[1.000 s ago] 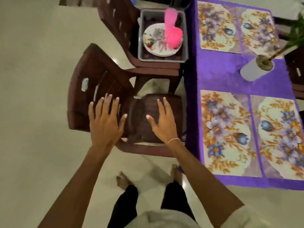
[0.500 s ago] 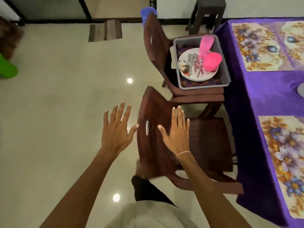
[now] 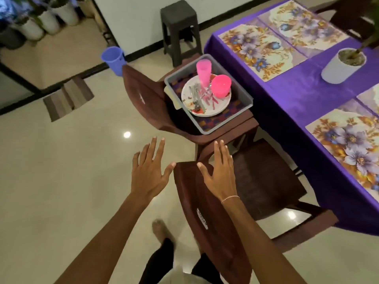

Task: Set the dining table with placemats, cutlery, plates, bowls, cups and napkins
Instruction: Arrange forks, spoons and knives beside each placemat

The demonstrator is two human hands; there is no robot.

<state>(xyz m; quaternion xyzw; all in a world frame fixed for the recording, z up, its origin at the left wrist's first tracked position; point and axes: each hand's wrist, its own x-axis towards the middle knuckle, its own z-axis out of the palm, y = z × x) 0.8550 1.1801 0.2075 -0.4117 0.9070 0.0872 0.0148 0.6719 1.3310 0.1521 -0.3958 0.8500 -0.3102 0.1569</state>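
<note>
Purple-clothed counter (image 3: pixel 297 95) bears floral placemats (image 3: pixel 256 50) only. White plates (image 3: pixel 205 107), pink plastic cup (image 3: pixel 203 72) and metal cutlery (image 3: pixel 196 97) sit in grey plastic tub (image 3: pixel 229 118), upper centre. Left hand (image 3: pixel 147 173), right hand (image 3: pixel 221 175): fingers spread wide, empty.

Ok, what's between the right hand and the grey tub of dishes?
Head view: only the near armrest of the far brown chair carrying the grey tub lies between it and the right hand.
</note>
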